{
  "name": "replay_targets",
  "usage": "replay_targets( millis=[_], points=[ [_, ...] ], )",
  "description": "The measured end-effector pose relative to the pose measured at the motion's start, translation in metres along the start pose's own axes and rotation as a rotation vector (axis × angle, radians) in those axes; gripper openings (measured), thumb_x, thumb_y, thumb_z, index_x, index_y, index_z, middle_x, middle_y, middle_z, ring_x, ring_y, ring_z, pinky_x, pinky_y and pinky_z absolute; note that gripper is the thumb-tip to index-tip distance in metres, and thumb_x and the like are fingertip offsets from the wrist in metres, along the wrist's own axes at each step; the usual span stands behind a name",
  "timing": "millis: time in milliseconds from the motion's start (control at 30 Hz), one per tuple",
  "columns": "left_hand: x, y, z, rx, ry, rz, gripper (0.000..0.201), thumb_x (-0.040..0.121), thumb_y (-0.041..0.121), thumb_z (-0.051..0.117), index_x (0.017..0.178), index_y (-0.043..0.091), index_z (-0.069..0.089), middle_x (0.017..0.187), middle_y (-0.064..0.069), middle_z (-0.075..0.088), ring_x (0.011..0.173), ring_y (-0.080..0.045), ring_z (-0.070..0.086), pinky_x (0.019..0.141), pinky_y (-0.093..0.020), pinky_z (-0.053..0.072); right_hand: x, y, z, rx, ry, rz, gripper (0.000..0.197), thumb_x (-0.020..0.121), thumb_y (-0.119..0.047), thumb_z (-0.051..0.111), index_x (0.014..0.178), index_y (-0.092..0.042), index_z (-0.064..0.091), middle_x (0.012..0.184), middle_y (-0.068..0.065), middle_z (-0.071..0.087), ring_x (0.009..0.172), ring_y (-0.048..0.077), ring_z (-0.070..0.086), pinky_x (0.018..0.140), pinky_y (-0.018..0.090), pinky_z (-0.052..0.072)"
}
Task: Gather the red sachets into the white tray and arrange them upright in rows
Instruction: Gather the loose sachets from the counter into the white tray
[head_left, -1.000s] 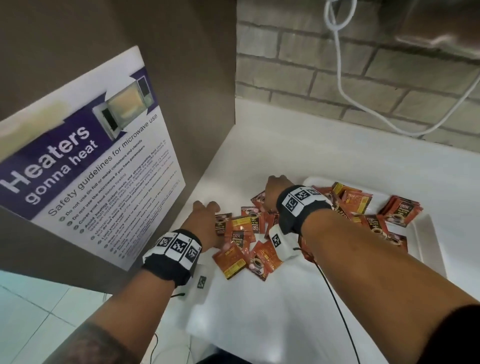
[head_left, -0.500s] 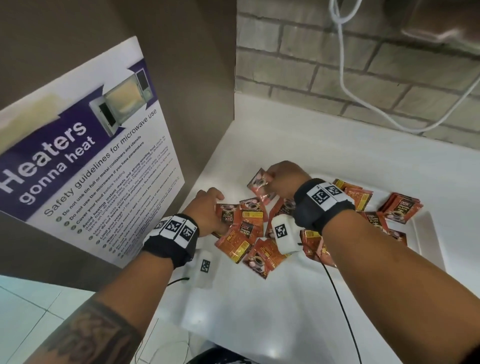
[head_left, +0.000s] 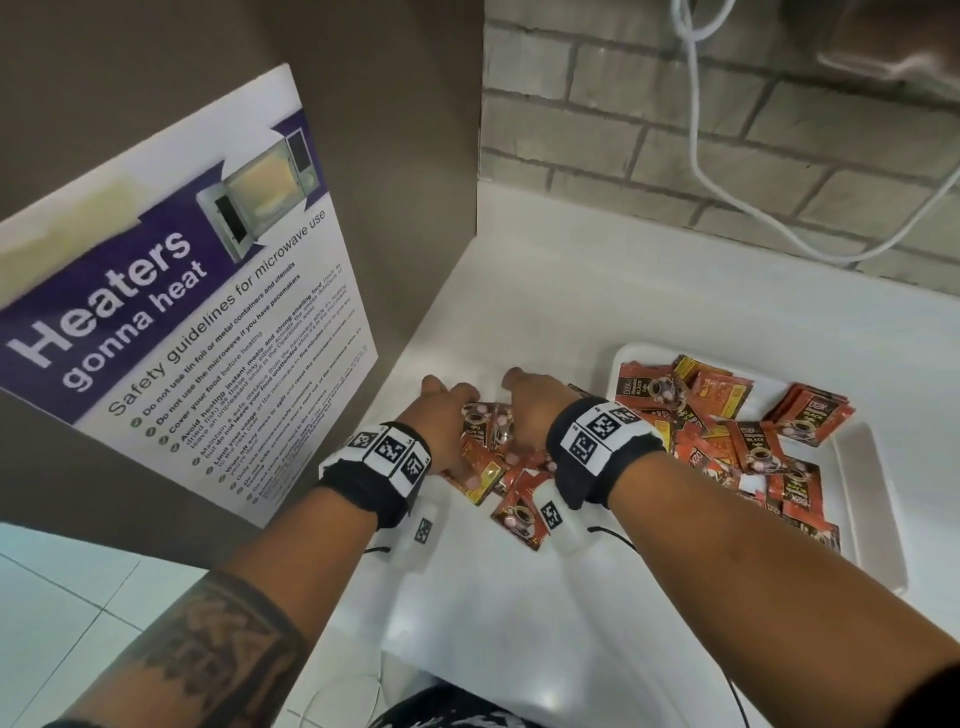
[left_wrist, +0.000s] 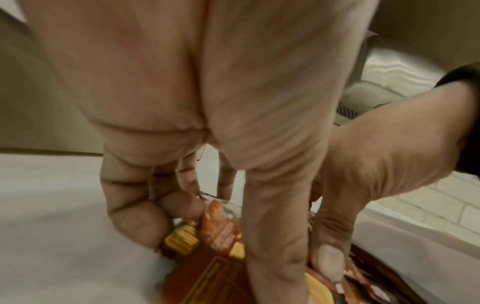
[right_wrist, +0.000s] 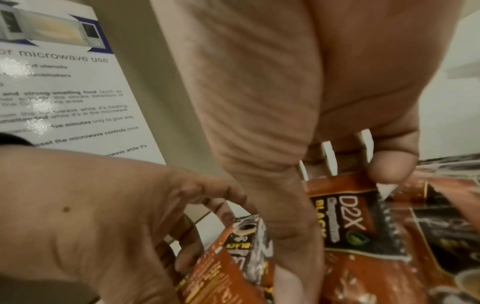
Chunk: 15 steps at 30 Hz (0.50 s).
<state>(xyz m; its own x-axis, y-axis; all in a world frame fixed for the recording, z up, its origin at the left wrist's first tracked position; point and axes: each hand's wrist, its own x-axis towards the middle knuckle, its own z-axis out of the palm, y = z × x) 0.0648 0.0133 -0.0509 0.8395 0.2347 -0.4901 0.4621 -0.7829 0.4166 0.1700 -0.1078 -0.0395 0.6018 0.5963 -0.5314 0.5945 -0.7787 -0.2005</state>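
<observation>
Loose red sachets lie in a heap on the white counter, left of the white tray. My left hand and right hand sit close together over the heap. They hold a bunch of sachets between them. In the left wrist view the left hand curls its fingers against the sachets. In the right wrist view the right hand grips a sachet marked D2X. Several more sachets lie jumbled flat in the tray.
A microwave safety poster on a brown panel stands close on the left. Behind the counter is a brick wall with a white cable hanging down. Tiled floor shows beyond the counter's near left corner.
The right hand, which held one sachet raised, has come down and left next to the left hand. Both hands have drawn together on the heap.
</observation>
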Motion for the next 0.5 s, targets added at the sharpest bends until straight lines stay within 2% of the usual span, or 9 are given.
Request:
replay_targets(
  millis=[67, 100, 167, 200, 300, 367, 433, 500],
  points=[
    [0.001, -0.001, -0.002, -0.005, 0.007, 0.002, 0.1, 0.053, 0.026, 0.098, 0.138, 0.024, 0.044, 0.127, -0.008, 0.042, 0.103, -0.024, 0.057, 0.094, -0.031, 0.049, 0.002, -0.001, -0.003, -0.079, -0.016, -0.001, 0.062, 0.073, -0.03, 0.085, 0.122, -0.01, 0.055, 0.11, 0.007, 0.065, 0.106, 0.029, 0.061, 0.09, 0.039, 0.054],
    [0.001, -0.002, -0.002, -0.009, 0.016, 0.003, 0.095, 0.053, 0.026, 0.098, 0.133, 0.024, 0.047, 0.124, -0.008, 0.045, 0.1, -0.022, 0.056, 0.091, -0.029, 0.048, 0.002, -0.003, -0.004, -0.104, -0.017, -0.001, 0.046, 0.076, -0.032, 0.082, 0.111, -0.01, 0.062, 0.1, 0.005, 0.066, 0.099, 0.028, 0.063, 0.084, 0.036, 0.055],
    [0.002, -0.006, -0.003, -0.031, 0.047, 0.01, 0.084, 0.053, 0.026, 0.098, 0.124, 0.023, 0.051, 0.12, -0.005, 0.053, 0.1, -0.021, 0.055, 0.086, -0.028, 0.047, 0.003, -0.005, -0.005, -0.12, -0.027, -0.014, 0.025, 0.082, -0.029, 0.076, 0.093, -0.009, 0.066, 0.083, 0.002, 0.063, 0.084, 0.024, 0.063, 0.072, 0.03, 0.052],
    [0.002, -0.008, -0.003, -0.051, 0.069, 0.019, 0.079, 0.054, 0.025, 0.097, 0.118, 0.022, 0.052, 0.117, -0.004, 0.057, 0.1, -0.02, 0.057, 0.082, -0.028, 0.047, 0.004, -0.005, -0.005, -0.121, -0.028, -0.025, 0.022, 0.084, -0.027, 0.074, 0.092, -0.008, 0.067, 0.082, 0.002, 0.063, 0.082, 0.023, 0.063, 0.069, 0.028, 0.048],
    [0.002, -0.01, -0.004, -0.121, 0.115, 0.029, 0.066, 0.057, 0.016, 0.095, 0.107, 0.022, 0.051, 0.108, 0.0, 0.065, 0.094, -0.021, 0.063, 0.076, -0.029, 0.052, 0.001, -0.002, -0.008, -0.03, 0.034, -0.05, 0.022, 0.085, -0.024, 0.072, 0.099, -0.007, 0.069, 0.093, 0.004, 0.067, 0.086, 0.023, 0.064, 0.064, 0.025, 0.044],
    [0.002, -0.011, -0.006, -0.142, 0.152, 0.036, 0.056, 0.064, 0.01, 0.09, 0.102, 0.025, 0.052, 0.105, -0.002, 0.068, 0.092, -0.022, 0.065, 0.076, -0.031, 0.055, -0.006, 0.0, -0.013, 0.059, 0.074, -0.063, 0.019, 0.084, -0.023, 0.073, 0.095, -0.008, 0.067, 0.093, 0.005, 0.066, 0.085, 0.023, 0.063, 0.061, 0.024, 0.042],
    [0.002, -0.009, -0.013, -0.141, 0.204, 0.059, 0.045, 0.071, 0.008, 0.084, 0.1, 0.026, 0.054, 0.104, -0.003, 0.069, 0.091, -0.023, 0.065, 0.074, -0.027, 0.05, -0.014, 0.004, -0.02, 0.159, 0.109, -0.077, 0.015, 0.083, -0.021, 0.072, 0.091, -0.01, 0.066, 0.094, 0.005, 0.067, 0.086, 0.023, 0.064, 0.061, 0.024, 0.043],
    [0.001, -0.001, -0.026, -0.148, 0.253, 0.091, 0.035, 0.078, 0.008, 0.08, 0.103, 0.022, 0.058, 0.104, -0.002, 0.068, 0.09, -0.021, 0.063, 0.073, -0.024, 0.042, -0.025, 0.011, -0.032, 0.305, 0.172, -0.085, 0.009, 0.083, -0.019, 0.072, 0.084, -0.014, 0.065, 0.087, 0.0, 0.067, 0.082, 0.021, 0.065, 0.057, 0.023, 0.043]
  ],
)
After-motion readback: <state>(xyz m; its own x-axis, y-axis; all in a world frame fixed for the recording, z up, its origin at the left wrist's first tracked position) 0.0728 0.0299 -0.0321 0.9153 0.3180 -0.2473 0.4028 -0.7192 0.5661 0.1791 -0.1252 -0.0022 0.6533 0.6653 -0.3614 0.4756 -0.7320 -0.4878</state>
